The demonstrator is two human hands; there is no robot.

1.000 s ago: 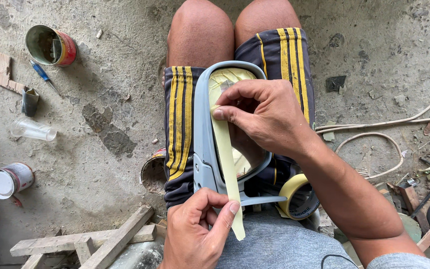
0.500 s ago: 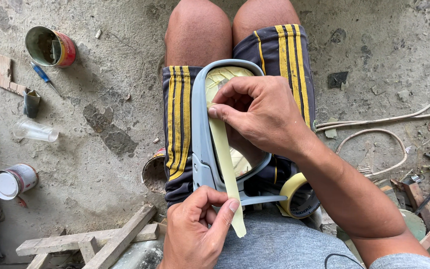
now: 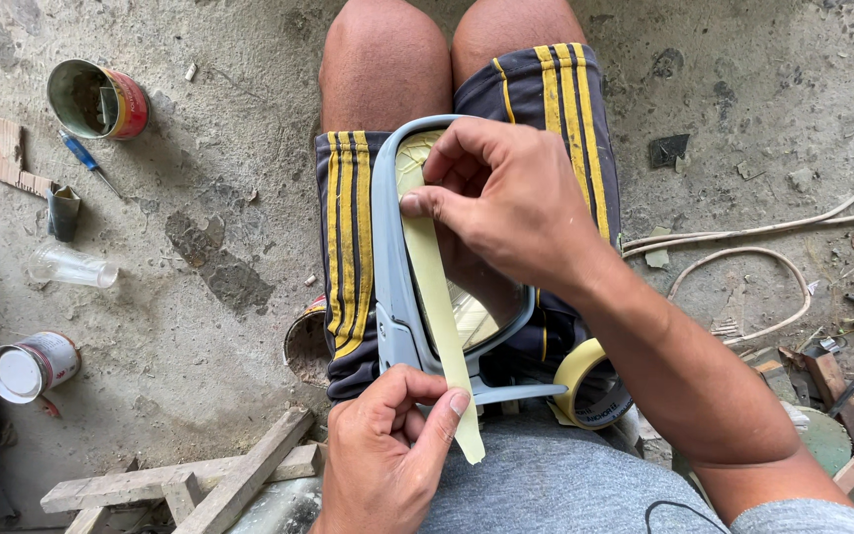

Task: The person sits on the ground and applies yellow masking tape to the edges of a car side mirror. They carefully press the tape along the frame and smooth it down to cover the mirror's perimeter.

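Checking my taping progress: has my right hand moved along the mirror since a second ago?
Yes. The right hand has slid up the mirror housing, toward the knees.

Soft, even daylight, faint shadows on the concrete floor (image 3: 210, 198), sharp focus throughout — no glare, slight wide-angle stretch at edges

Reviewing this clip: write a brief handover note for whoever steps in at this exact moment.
Left hand: pinches the lower end of the tape strip.
Right hand: presses the strip's upper end onto the side mirror, near its left rim.
Mirror lies on the lap; tape roll sits by the right thigh.
Done: tape already covers the top of the glass; this strip is stretched along the left edge.
Left: lower glass bare; strip not pressed down.
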